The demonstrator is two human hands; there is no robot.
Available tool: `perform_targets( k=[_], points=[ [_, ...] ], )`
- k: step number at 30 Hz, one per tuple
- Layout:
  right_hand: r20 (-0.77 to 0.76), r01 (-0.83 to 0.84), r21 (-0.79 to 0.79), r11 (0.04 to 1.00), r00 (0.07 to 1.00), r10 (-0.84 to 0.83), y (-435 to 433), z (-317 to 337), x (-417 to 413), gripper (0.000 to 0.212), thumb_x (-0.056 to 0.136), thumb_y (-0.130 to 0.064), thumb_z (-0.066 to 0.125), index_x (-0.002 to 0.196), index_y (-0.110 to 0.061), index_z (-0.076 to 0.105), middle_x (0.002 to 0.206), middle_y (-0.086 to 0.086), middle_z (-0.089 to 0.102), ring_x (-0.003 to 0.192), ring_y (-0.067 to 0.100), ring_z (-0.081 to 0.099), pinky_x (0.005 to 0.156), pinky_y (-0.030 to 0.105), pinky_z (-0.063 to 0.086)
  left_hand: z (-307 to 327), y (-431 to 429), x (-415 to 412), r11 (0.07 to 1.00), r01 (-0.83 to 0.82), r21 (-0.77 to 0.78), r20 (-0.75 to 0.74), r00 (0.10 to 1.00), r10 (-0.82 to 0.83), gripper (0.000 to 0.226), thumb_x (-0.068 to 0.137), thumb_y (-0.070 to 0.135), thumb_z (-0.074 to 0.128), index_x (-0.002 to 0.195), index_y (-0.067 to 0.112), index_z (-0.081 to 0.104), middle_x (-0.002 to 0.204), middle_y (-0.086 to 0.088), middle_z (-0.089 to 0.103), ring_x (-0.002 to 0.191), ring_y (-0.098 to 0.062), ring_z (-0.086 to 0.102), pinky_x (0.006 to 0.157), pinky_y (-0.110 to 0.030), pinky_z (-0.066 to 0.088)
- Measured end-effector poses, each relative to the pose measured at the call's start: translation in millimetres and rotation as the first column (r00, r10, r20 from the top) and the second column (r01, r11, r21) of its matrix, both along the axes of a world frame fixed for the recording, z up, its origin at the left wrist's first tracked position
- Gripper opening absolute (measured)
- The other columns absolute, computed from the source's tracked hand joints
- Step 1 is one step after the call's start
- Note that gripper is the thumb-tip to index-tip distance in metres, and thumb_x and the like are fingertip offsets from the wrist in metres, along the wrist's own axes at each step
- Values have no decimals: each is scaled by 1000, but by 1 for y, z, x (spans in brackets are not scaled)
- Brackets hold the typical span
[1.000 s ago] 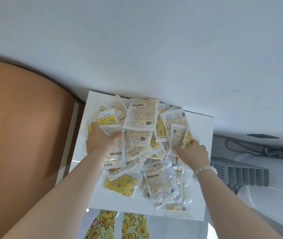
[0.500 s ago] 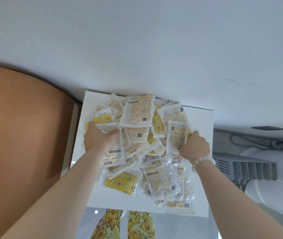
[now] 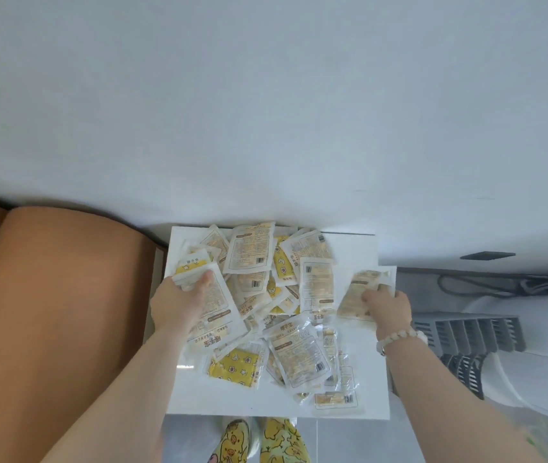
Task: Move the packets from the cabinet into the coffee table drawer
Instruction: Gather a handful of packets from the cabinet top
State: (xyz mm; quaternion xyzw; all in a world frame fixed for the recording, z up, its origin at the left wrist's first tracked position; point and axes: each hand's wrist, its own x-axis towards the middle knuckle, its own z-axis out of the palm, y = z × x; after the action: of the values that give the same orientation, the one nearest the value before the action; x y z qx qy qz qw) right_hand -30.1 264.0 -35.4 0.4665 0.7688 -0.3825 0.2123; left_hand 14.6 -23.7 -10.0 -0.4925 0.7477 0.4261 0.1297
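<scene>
Two hands worked the pile [image 3: 286,295] at mid-frame. Left hand [image 3: 175,305] fingers curled on the left packet [image 3: 222,302] at its left edge. Right hand [image 3: 391,307] fingers pinched the right packet [image 3: 354,300], long axis upright, just right of the pile on the counter [image 3: 232,401].

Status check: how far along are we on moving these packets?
Done: nothing visibly, and no drawer is in view. In hand: the left hand grips a yellow-and-white plastic packet at the left edge of the heap of packets; the right hand holds a pale printed packet at its right side. Left: nearly the whole heap lies on the white flat surface, so most of the job remains.
</scene>
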Motion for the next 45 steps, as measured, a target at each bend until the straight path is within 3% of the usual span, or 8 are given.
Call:
perform_targets(
  k=[3, 7, 13, 19, 28, 31, 39, 45],
  points=[
    [-7, 165, -288, 943, 985, -175, 11, 32, 6, 36, 84, -14, 61, 114, 0, 49, 99, 15, 57, 90, 31, 58, 81, 37, 48, 31, 7, 3, 974, -38, 224, 5, 999, 38, 49, 72, 53, 72, 102, 14, 65, 97, -3, 70, 87, -23, 68, 77, -38, 57],
    [-27, 268, -567, 778, 939, -343, 17, 83, 11, 28, 86, -15, 62, 106, 3, 57, 84, 15, 60, 70, 27, 58, 65, 34, 46, 88, 29, -18, 913, -15, 409, -82, 995, 53, 35, 72, 46, 75, 90, 18, 63, 82, 0, 69, 65, -17, 62, 57, -28, 50],
    [-66, 283, -751, 597, 867, -494, 20, 150, 9, 7, 91, -7, 53, 95, -4, 57, 87, 11, 62, 76, 22, 60, 71, 34, 49, 164, 73, -44, 862, 319, 394, -227, 943, -245, 20, 79, 32, 73, 81, 19, 58, 75, 0, 66, 62, -14, 64, 44, -21, 51],
    [-120, 256, -790, 557, 827, -549, 46, 198, 36, 17, 90, -7, 55, 107, -6, 59, 102, 13, 66, 100, 32, 63, 98, 48, 46, 201, 112, -51, 698, 562, 444, -274, 827, -491, 22, 77, 26, 75, 91, 14, 64, 80, -3, 72, 65, -17, 70, 59, -29, 55],
    [-208, 337, -781, 526, 654, -728, 69, 221, 120, 41, 78, -8, 74, 116, -3, 60, 104, 14, 72, 96, 31, 69, 88, 49, 54, 238, 175, -37, 286, 825, 488, -396, 501, -770, 47, 68, 21, 79, 110, 9, 63, 99, -7, 73, 90, -24, 70, 82, -41, 55],
    [-217, 386, -778, 497, 576, -788, 71, 226, 157, 42, 77, -8, 75, 116, -4, 61, 104, 13, 72, 96, 30, 69, 90, 49, 53, 242, 196, -20, 159, 874, 459, -422, 372, -827, 31, 74, 13, 77, 103, 11, 66, 98, -6, 74, 90, -23, 70, 85, -41, 54],
    [-226, 507, -775, 378, 336, -914, 94, 238, 268, 33, 79, -8, 72, 110, -5, 63, 105, 14, 71, 95, 32, 69, 86, 50, 54, 250, 273, 58, -137, 912, 386, -458, 61, -887, 22, 77, 9, 75, 98, 12, 68, 87, 0, 73, 69, -9, 71, 54, -20, 54],
    [-242, 563, -780, 275, 135, -961, 106, 240, 366, 34, 79, -9, 72, 112, -8, 64, 109, 13, 70, 100, 31, 67, 91, 50, 52, 258, 333, 136, -342, 867, 361, -437, -167, -884, 20, 76, 8, 76, 92, 13, 65, 87, -2, 74, 71, -13, 72, 64, -30, 57]
  ],
)
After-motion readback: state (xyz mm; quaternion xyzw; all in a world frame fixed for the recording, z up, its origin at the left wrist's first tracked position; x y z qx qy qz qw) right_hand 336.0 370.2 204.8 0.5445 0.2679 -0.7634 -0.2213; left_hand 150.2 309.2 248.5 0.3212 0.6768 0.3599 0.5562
